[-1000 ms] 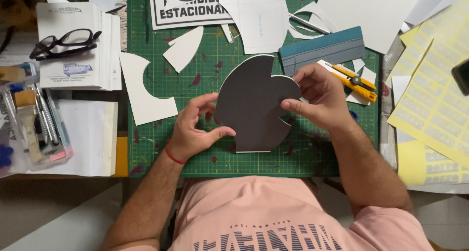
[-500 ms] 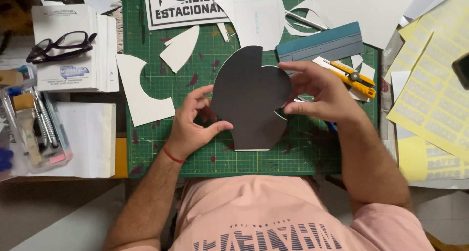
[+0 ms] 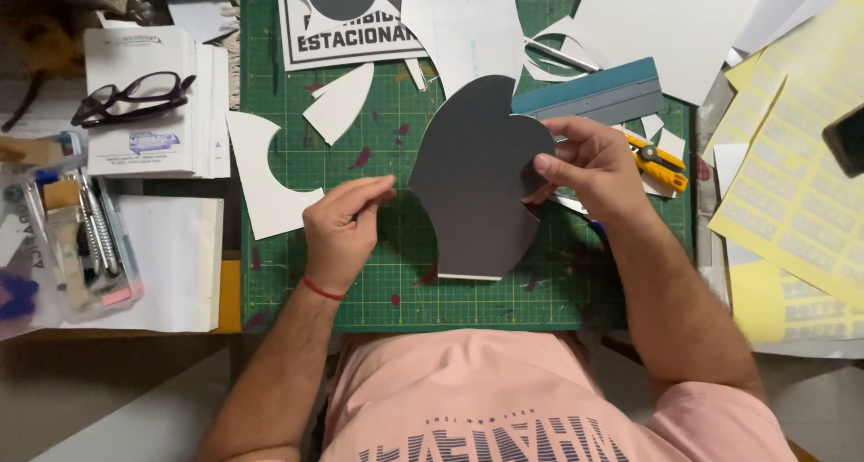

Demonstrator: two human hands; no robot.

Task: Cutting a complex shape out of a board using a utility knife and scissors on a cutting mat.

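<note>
At the far left of the tabletop (image 3: 180,273) a pair of dark-framed glasses (image 3: 133,96) lay on a stack of white booklets (image 3: 153,138), with a clear tray of tools (image 3: 81,246) just below them. Further right, on the green cutting mat (image 3: 360,282), a white offcut (image 3: 265,179) with a curved bite out of it rested near the left hand (image 3: 344,224). That hand lay palm down on the mat, wrist banded with a red cord, its fingers loosely curled together and pointing toward the dark grey cut-out (image 3: 477,179); it gripped nothing, and its fingertips stopped just short of the sheet's left edge. The cut-out, rounded on top with a straight lower edge, sat near the middle of the mat, tilted a little. The right hand (image 3: 585,165) came in from the right with the forearm angled across the mat's corner; thumb and fingers were pinched on the sheet's right lobe. Behind that hand lay a teal squeegee (image 3: 598,89), and just beside it a yellow utility knife (image 3: 661,161). Yellow label sheets (image 3: 792,183) covered the right edge.
</note>
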